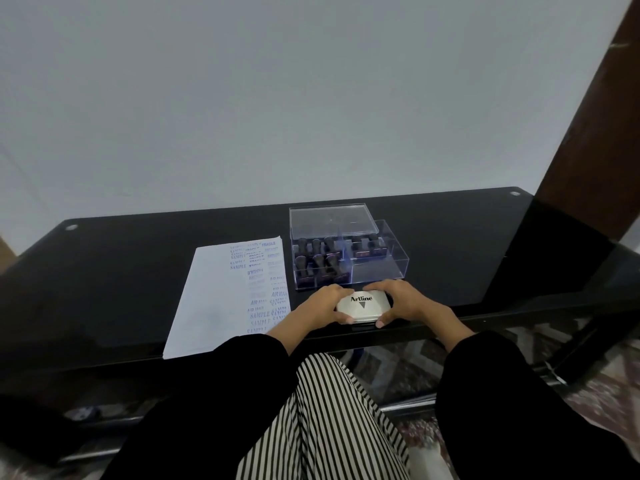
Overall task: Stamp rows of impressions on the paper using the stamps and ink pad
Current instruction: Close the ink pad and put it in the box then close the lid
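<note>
A white ink pad case [362,306] marked "Artline" lies closed near the front edge of the black glass table [138,271]. My left hand [320,306] grips its left end and my right hand [401,303] grips its right end, fingers over the far side and thumbs at the near side. A white sheet of paper [214,299] lies to the left, with blue stamped words down its right part. Behind the ink pad stands a clear plastic box [381,268] holding several dark-handled stamps [320,263].
The box's clear lid [329,220] leans open at the back. A dark wooden post [595,116] rises at the right. A plain pale wall stands behind the table. Below the glass are striped trousers and a patterned rug [606,393].
</note>
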Demonstrator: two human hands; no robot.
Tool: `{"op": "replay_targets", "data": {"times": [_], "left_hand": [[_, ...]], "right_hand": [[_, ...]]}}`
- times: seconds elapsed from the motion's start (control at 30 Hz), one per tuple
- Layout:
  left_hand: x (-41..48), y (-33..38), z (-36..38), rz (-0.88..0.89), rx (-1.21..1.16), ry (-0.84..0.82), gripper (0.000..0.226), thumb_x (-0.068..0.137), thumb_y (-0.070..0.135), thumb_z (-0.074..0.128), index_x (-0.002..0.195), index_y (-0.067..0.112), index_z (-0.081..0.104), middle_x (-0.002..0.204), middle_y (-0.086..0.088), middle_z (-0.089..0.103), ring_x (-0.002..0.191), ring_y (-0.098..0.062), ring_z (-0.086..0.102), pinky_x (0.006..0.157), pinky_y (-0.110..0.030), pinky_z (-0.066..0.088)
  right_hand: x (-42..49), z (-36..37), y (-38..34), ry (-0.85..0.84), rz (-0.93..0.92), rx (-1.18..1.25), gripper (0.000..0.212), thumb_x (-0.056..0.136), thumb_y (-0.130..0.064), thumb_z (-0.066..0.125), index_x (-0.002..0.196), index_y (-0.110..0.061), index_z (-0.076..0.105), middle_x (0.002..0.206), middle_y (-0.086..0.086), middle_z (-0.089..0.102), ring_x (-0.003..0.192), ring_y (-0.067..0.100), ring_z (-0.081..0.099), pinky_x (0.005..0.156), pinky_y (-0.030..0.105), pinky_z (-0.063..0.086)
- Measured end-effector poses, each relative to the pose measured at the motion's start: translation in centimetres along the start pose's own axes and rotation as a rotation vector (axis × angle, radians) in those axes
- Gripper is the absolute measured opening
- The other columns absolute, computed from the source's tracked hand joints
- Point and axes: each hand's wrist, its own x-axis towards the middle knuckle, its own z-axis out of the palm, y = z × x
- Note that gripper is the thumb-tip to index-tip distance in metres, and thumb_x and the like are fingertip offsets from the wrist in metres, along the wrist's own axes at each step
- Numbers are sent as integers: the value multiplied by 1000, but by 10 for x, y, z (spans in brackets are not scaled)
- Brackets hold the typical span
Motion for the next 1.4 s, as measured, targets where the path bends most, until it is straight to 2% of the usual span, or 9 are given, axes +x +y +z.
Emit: {"op": "replay_targets", "data": {"times": [0.2,0.43,0.6,0.77,0.97,1.07,1.2,1.3,1.4], "left_hand": [[-3,3,-9,65,112,3,80,77,32,74,143,14,34,134,-11,44,124,-25,40,105,-34,33],[-7,20,-33,149,174,90,66,76,31,74,133,7,50,118,-15,59,108,-28,54,92,-35,45],[5,34,-68,183,61,186,68,76,27,75,135,8,48,126,-9,60,111,-23,57,89,-29,44],[28,43,-87,164,-47,212,69,75,24,76,136,11,47,133,-7,55,119,-21,52,94,-27,43],[59,35,-90,161,-87,170,68,76,22,76,136,11,46,136,-7,53,123,-21,49,100,-29,41],[78,23,-85,175,-113,149,64,76,23,76,134,13,49,134,-5,54,121,-20,49,98,-26,41],[100,7,-74,211,-148,147,58,76,22,74,130,15,53,130,-3,57,117,-17,51,91,-21,42],[107,-3,-69,249,-150,161,56,76,24,75,128,15,55,126,-2,59,111,-13,53,85,-16,42],[106,-11,-65,323,-57,204,56,76,31,74,127,17,56,123,1,62,109,-13,55,89,-21,43]], "right_hand": [[5,-2,0,-37,-5,-14,82,62,-24,85,133,-26,44,123,5,46,114,24,46,101,38,39],[-2,-23,2,3,-59,100,73,63,-15,83,128,-25,50,123,3,49,113,19,46,98,32,41],[-10,-69,-2,64,-52,286,64,67,-5,80,124,-22,55,121,2,44,108,22,48,80,26,50],[-6,-100,-4,166,-76,263,64,67,-7,81,126,-13,56,96,-15,46,100,17,49,82,24,46],[18,-97,23,237,-70,283,60,67,-15,82,122,-21,58,113,0,47,107,18,48,90,27,43],[33,-87,40,236,-65,293,58,67,-19,82,119,-25,59,115,-1,49,107,15,47,88,24,39],[52,-77,57,202,-49,342,54,67,-20,83,115,-28,61,112,-8,50,108,15,50,86,23,42],[58,-78,61,183,-76,318,53,67,-23,83,115,-28,63,107,-15,50,101,7,50,78,13,40],[62,-81,60,156,-117,239,52,67,-27,83,116,-26,65,107,-12,54,94,1,50,69,9,37]]}}
